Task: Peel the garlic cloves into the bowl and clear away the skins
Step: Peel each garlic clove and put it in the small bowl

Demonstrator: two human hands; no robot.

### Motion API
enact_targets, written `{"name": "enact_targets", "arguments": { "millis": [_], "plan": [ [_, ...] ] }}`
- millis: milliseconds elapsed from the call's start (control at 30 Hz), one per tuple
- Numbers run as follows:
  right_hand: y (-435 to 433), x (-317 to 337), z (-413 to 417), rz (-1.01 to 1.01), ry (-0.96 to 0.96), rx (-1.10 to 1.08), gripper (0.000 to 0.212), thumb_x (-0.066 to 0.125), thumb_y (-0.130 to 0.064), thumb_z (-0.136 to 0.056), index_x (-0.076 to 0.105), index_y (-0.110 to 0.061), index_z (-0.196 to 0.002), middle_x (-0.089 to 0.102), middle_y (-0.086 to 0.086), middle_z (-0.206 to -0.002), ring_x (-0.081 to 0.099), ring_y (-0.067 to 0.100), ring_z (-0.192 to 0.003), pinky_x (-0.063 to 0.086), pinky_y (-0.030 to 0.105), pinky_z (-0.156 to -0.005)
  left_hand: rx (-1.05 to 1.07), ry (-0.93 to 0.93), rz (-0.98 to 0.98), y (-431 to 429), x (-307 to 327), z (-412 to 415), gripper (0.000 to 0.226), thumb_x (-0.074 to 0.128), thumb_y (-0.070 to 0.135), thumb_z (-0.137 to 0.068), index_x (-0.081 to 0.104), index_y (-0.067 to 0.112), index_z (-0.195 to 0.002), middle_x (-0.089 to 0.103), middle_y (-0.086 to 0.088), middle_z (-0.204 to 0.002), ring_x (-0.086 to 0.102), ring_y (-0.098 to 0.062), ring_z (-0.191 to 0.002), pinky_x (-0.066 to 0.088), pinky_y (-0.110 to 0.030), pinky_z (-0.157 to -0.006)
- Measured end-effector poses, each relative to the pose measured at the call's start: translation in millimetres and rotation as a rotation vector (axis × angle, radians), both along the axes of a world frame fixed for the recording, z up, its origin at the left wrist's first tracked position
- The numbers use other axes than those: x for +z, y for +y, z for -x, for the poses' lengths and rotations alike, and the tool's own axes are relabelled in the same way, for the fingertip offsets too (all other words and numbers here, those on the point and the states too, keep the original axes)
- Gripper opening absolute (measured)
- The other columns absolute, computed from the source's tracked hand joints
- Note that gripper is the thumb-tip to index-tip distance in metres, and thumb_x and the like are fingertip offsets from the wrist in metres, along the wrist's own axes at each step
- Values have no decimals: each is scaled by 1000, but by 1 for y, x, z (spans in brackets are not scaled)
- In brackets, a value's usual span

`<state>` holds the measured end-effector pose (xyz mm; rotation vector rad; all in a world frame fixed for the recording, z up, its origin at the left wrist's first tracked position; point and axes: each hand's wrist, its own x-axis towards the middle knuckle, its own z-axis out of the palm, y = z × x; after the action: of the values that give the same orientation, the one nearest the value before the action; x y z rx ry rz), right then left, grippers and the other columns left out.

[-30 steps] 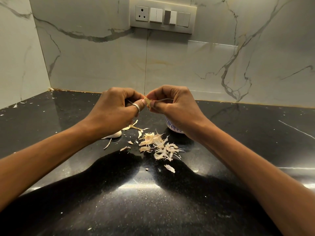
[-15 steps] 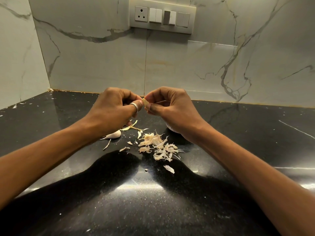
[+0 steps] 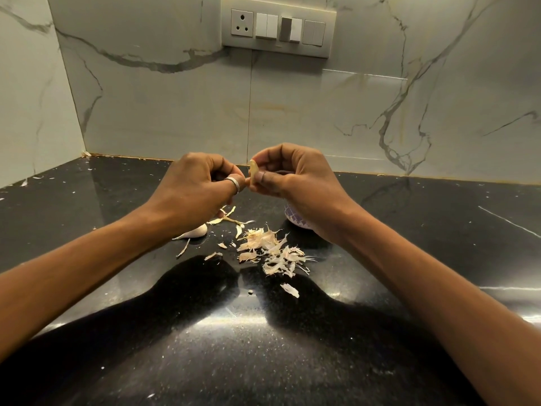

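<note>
Both hands are raised above the black counter. My right hand pinches a small yellowish garlic clove between thumb and fingers. My left hand, with a ring on one finger, has its fingers curled and its thumb tip touches the lower end of the clove. An unpeeled white clove lies on the counter under my left wrist. A pile of papery skins lies in front of the hands. The small patterned bowl stands mostly hidden behind my right wrist.
The black stone counter meets marble walls at the back and left, forming a corner. A switch panel sits on the back wall. Stray skin flakes lie nearer to me, and small bits dot the far left of the counter.
Both hands have risen slightly and the clove now shows more above my right thumb. The skins and the loose clove on the counter have not moved.
</note>
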<state>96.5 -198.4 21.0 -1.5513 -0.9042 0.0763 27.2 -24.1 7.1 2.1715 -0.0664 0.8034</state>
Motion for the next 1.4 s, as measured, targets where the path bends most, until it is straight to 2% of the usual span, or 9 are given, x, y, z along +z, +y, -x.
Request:
{"name": "enact_targets", "arguments": {
  "millis": [200, 367, 500, 700, 867, 1067, 1167, 1333, 1400],
  "plan": [
    [-3, 6, 2, -100, 164, 74, 30, 55, 13, -95, 63, 1, -121, 62, 19, -101, 68, 30, -99, 61, 35, -91, 58, -1, -14, 0, 2, 3, 13, 67, 20, -94, 69, 19, -81, 67, -5, -68, 70, -28, -65, 63, -40, -58],
    [-3, 6, 3, -87, 178, 54, 27, 55, 12, -95, 64, 2, -119, 60, 16, -103, 66, 26, -97, 60, 35, -92, -11, -56, -66, -3, 3, 5, 3, 73, 22, -90, 74, 20, -89, 69, 0, -69, 68, -23, -63, 61, -46, -61],
    [-3, 6, 5, -71, 171, 10, 21, 58, 9, -95, 64, 1, -114, 63, 18, -105, 66, 26, -98, 61, 38, -89, -14, -109, -135, -4, 1, 5, 10, 76, 24, -88, 77, 20, -97, 72, 10, -78, 65, -3, -60, 61, -31, -61],
    [-2, 5, 6, -58, 172, -4, 19, 61, 7, -94, 66, -1, -110, 68, 18, -103, 67, 21, -92, 60, 31, -84, 38, -206, -275, -7, -1, 6, 7, 76, 17, -88, 78, 16, -94, 69, 13, -73, 66, -1, -66, 51, -11, -61],
    [-1, 7, 8, -111, 241, 30, 19, 59, 10, -93, 65, 4, -110, 66, 16, -98, 65, 20, -87, 59, 24, -78, 56, -260, -402, -3, -2, 7, 12, 71, 27, -91, 76, 16, -93, 72, 5, -75, 66, -9, -64, 58, -38, -62],
    [-2, 8, 8, -128, 312, 89, 19, 56, 12, -93, 67, 0, -104, 67, 13, -94, 64, 21, -89, 59, 23, -77, 53, -263, -427, -3, -1, 7, 12, 68, 23, -90, 76, 13, -90, 71, 2, -73, 66, -13, -62, 57, -39, -61],
    [-2, 8, 8, -138, 345, 106, 21, 55, 13, -94, 66, 1, -106, 67, 13, -92, 64, 21, -86, 58, 22, -74, 66, -225, -337, -6, 1, 8, 3, 73, 16, -89, 76, 15, -88, 68, 4, -66, 63, -12, -56, 53, -26, -57],
    [-2, 8, 6, -136, 399, 151, 22, 54, 12, -95, 66, 0, -107, 68, 12, -90, 65, 18, -83, 59, 21, -71, -34, 3, -10, -6, 6, 10, 9, 69, 14, -92, 75, 12, -86, 70, -10, -69, 67, -22, -59, 62, -41, -56],
    [-1, 8, 5, -140, 416, 165, 22, 53, 12, -95, 67, -1, -107, 69, 12, -88, 65, 18, -81, 59, 21, -71, -76, 74, 114, -8, 9, 12, 12, 66, 11, -94, 74, 8, -86, 71, -17, -79, 64, -16, -62, 59, -31, -52]
  ]
}}
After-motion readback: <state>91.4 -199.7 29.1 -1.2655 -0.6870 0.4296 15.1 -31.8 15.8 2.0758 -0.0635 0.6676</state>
